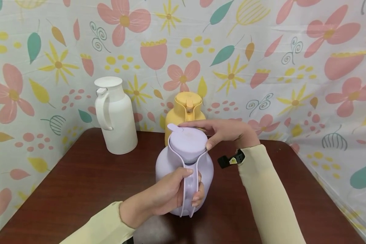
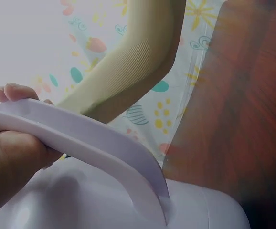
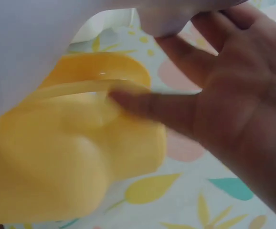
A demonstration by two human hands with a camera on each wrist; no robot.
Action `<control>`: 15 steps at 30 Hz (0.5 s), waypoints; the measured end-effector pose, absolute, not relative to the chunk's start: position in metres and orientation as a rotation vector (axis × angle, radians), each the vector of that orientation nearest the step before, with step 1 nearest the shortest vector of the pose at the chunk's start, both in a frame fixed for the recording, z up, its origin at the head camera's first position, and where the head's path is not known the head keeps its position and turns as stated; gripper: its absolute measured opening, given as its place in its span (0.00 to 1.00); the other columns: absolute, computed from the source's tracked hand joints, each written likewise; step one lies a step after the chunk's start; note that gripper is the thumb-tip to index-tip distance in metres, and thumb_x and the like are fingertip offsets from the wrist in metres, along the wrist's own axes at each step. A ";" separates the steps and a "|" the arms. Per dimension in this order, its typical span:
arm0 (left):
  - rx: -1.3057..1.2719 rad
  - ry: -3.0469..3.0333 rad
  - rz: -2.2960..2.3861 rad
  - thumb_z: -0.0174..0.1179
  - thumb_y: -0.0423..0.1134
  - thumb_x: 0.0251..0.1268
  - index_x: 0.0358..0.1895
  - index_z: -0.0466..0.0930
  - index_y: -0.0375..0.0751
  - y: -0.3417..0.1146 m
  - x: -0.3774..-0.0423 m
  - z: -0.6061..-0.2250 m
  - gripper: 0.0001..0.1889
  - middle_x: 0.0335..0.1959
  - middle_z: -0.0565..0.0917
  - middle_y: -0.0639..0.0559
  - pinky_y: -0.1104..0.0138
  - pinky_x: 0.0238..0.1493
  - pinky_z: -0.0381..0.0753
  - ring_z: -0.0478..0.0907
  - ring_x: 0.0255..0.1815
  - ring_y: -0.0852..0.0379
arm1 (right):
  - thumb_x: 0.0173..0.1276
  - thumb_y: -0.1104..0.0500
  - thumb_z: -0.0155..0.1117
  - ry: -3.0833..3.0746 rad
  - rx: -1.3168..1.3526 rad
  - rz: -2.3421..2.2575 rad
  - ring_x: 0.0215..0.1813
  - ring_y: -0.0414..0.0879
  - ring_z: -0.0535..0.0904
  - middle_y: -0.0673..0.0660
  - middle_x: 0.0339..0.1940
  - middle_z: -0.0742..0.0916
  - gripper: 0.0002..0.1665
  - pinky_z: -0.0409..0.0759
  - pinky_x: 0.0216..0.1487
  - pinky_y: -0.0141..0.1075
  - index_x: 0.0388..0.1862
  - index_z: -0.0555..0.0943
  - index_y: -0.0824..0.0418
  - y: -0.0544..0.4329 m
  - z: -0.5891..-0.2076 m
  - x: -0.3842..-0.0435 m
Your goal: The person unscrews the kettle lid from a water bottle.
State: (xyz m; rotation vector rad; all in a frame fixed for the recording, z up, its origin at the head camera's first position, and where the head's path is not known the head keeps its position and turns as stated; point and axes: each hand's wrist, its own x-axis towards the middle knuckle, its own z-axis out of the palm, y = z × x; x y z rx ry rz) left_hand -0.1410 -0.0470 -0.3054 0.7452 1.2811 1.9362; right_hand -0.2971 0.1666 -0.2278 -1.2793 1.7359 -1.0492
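A lilac thermal jug (image 1: 164, 166) stands at the middle of the table in the head view, its handle toward me. My left hand (image 1: 170, 191) grips that handle (image 2: 104, 143), thumb on top and fingers wrapped round it. On the jug's top sits a round lilac lid (image 1: 189, 140), its small tab pointing to the back left. My right hand (image 1: 227, 132) holds the lid from the right, thumb on the near edge and fingers along the far side. The right wrist view shows that thumb (image 3: 152, 105) blurred; the fingertips are partly hidden behind lilac plastic.
Directly behind the lilac jug is a yellow thermal jug (image 1: 174, 117), partly covered by it and my right hand. A white thermal jug (image 1: 122, 118) stands at the back left. The dark wooden table (image 1: 88, 193) ends at a flower-patterned curtain (image 1: 231, 51).
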 end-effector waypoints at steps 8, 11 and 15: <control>0.723 1.299 1.928 0.26 0.44 0.75 0.31 0.61 0.44 -0.043 -0.140 -0.303 0.16 0.22 0.68 0.58 0.68 0.37 0.67 0.64 0.26 0.61 | 0.67 0.48 0.72 1.654 -1.298 -1.089 0.74 0.39 0.70 0.44 0.75 0.74 0.50 0.73 0.72 0.34 0.83 0.58 0.43 0.166 -0.234 -0.302; 0.718 1.297 1.923 0.26 0.44 0.74 0.31 0.61 0.44 -0.044 -0.139 -0.303 0.16 0.22 0.68 0.58 0.69 0.37 0.67 0.64 0.26 0.61 | 0.67 0.48 0.72 1.644 -1.299 -1.088 0.74 0.38 0.70 0.43 0.75 0.73 0.50 0.74 0.72 0.33 0.83 0.57 0.43 0.166 -0.234 -0.302; 0.723 1.309 1.910 0.26 0.44 0.74 0.31 0.60 0.44 -0.045 -0.139 -0.302 0.16 0.21 0.68 0.58 0.69 0.36 0.67 0.64 0.26 0.61 | 0.68 0.49 0.71 1.631 -1.309 -1.078 0.74 0.38 0.70 0.43 0.75 0.73 0.49 0.73 0.72 0.33 0.83 0.57 0.42 0.166 -0.232 -0.302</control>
